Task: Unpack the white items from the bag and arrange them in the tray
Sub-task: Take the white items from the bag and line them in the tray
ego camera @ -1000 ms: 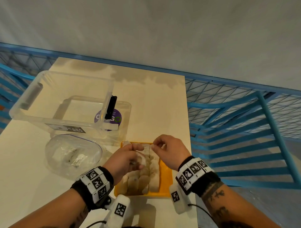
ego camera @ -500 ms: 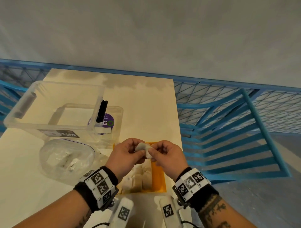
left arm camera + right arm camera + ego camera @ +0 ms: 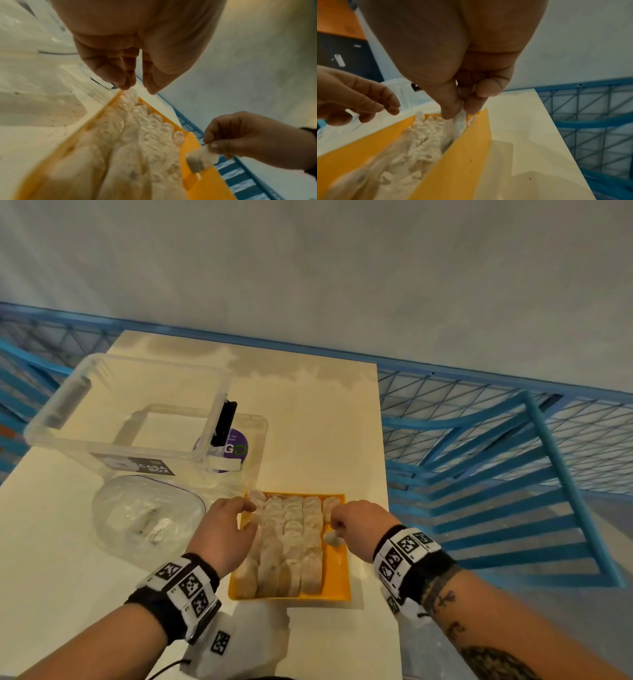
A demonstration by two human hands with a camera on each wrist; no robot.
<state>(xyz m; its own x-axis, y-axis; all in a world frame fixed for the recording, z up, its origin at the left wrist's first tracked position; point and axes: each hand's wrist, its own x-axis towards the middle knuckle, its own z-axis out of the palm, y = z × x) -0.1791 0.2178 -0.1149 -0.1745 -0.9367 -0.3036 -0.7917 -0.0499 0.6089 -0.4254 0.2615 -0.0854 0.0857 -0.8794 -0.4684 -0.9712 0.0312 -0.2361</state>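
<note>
We wear a black wristband (image 3: pixel 174 594) on our left wrist and another (image 3: pixel 414 559) on our right, each wrapped with white plates printed with black square markers. A white camera housing (image 3: pixel 219 642) with its own marker hangs under the left band, trailing a thin black cable. Our forearms are bare, and dark tattoos (image 3: pixel 479 642) run along the right one.
</note>
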